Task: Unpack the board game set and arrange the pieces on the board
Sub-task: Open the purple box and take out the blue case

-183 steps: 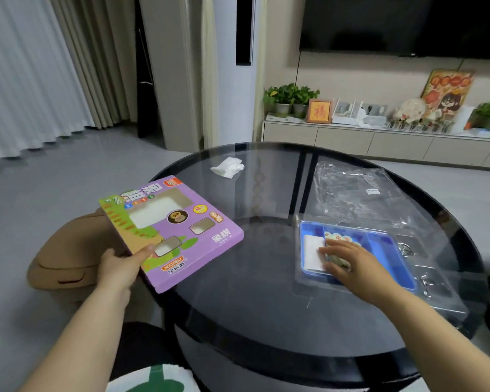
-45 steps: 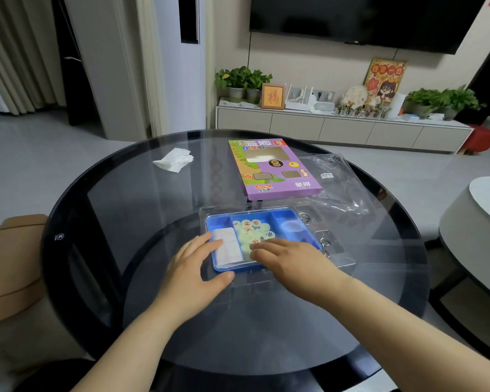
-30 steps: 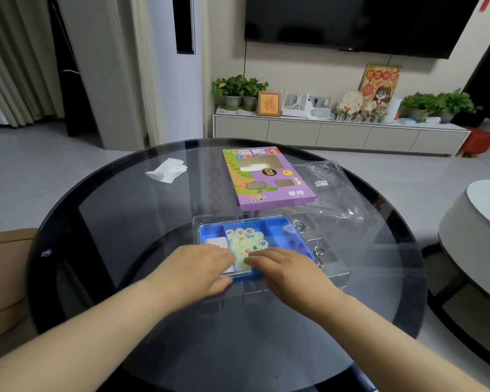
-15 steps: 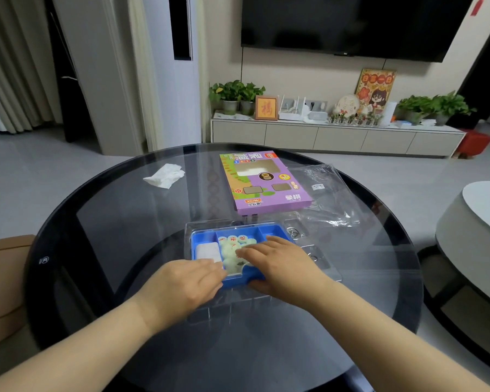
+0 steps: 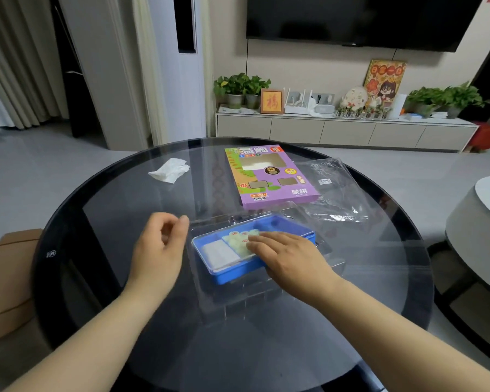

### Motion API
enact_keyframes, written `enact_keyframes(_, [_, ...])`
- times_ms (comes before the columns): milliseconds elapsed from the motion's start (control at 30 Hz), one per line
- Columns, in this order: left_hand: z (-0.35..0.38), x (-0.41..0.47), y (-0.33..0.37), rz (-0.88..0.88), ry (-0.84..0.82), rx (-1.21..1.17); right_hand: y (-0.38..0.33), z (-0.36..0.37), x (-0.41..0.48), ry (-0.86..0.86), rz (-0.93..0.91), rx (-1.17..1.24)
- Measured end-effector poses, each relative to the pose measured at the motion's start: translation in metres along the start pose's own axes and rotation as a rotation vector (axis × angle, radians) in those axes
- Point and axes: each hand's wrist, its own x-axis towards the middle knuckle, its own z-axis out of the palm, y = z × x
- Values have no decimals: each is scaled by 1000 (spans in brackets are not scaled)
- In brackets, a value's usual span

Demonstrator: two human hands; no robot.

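The right hand (image 5: 290,260) lies flat, fingers straight, steadying the pieces (image 5: 236,242) in the blue tray (image 5: 238,274). At its nine o'clock the left hand (image 5: 160,250) curls loosely; whether it holds anything is unclear. The purple box (image 5: 269,176) sits at twelve o'clock.

Tray (image 5: 238,274) sits mid worktop (image 5: 125,278) inside a clear packaging shell (image 5: 238,304). Pieces (image 5: 238,241) are in its middle compartment, folded sheet (image 5: 218,254) in the left one. Right hand (image 5: 289,258) lies on the tray (fingers over pieces), left hand (image 5: 159,253) just left of it. Game box (image 5: 269,176) is behind the tray, plastic bag (image 5: 337,188) right of the box, tissue (image 5: 170,169) far left.
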Motion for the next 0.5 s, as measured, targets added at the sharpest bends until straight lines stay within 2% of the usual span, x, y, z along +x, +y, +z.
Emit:
enact_keyframes(100, [-1,10,0,-207,-79,82,-1,-1,-11,21,15,12])
enact_keyframes(233, [0,14,-4,-299,-223,111,1,-12,-18,124,44,71])
enact_keyframes(433, [-16,20,20,-622,-694,-353,-5,-25,-19,219,-18,134])
enact_keyframes(500, [-22,19,18,-642,-744,-418,-13,-26,-18,237,-54,153])
